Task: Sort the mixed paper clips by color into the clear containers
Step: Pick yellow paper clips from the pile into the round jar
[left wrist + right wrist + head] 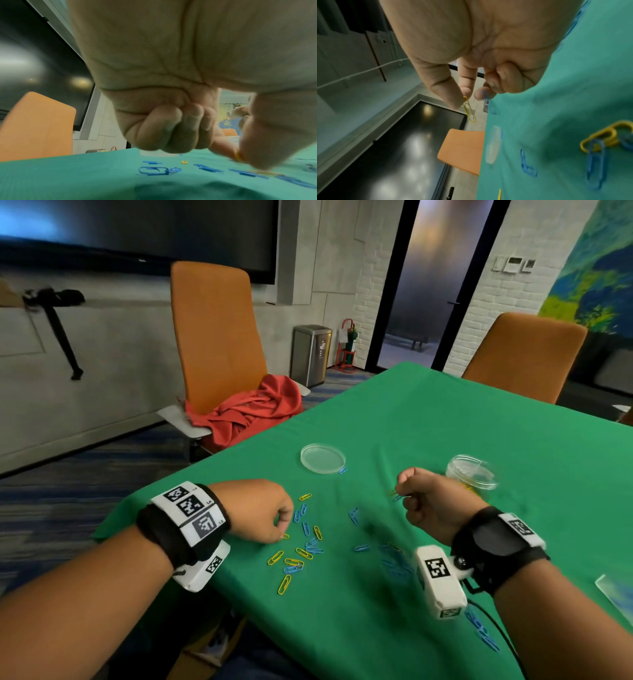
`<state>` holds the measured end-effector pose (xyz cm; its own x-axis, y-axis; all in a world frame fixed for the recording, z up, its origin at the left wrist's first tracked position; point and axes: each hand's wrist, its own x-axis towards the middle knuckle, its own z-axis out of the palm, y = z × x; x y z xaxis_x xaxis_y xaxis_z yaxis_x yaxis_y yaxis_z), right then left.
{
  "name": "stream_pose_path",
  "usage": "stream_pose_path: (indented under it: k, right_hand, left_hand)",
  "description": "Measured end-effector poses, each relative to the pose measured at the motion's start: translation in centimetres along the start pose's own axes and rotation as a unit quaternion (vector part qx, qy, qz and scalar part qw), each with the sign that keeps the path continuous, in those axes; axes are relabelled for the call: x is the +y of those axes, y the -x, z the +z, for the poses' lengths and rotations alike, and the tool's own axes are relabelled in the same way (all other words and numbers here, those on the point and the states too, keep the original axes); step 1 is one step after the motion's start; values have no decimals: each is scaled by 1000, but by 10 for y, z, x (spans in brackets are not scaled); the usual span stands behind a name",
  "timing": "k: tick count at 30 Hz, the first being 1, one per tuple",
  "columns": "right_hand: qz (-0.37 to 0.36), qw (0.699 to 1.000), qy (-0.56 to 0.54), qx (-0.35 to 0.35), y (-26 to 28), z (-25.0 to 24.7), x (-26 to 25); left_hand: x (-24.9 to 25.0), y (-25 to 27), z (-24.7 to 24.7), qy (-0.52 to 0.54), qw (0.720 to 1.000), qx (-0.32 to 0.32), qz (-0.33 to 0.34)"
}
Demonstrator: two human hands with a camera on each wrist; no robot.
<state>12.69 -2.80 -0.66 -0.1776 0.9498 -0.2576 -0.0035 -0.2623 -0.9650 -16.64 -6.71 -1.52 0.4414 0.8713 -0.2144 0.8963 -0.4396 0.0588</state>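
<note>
Right hand (pixel 471 56) pinches a yellow clip (pixel 469 111) by one end, long axis hanging down past the fingertips. Left hand (pixel 255 510) pinches another yellow one (pixel 238 155) low over the pile (pixel 303 537), near the dish (pixel 322 458).

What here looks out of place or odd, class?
One blue clip lies on the cloth beside the flat dish, touching its rim or nearly so, not inside it; the dish looks empty. The right hand pinches a yellow clip, yet something blue shows at another fingertip.
</note>
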Motion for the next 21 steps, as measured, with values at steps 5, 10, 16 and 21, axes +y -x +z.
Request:
stream_pose_path:
  k: [5, 10, 16, 21]
  right_hand:
    - [20, 998, 34, 40, 6, -19, -2]
    - [24, 998, 54, 29, 11, -24, 3]
    - [5, 836, 549, -18, 9, -12, 5]
    - [-16, 694, 720, -24, 10, 8, 12]
  left_hand:
    - [-7, -1, -13, 46, 997, 64, 11]
    - [-13, -11, -7, 273, 956, 81, -74]
    - [-6, -32, -18, 250, 965, 37, -76]
    - [1, -67, -24, 61, 994, 6, -95]
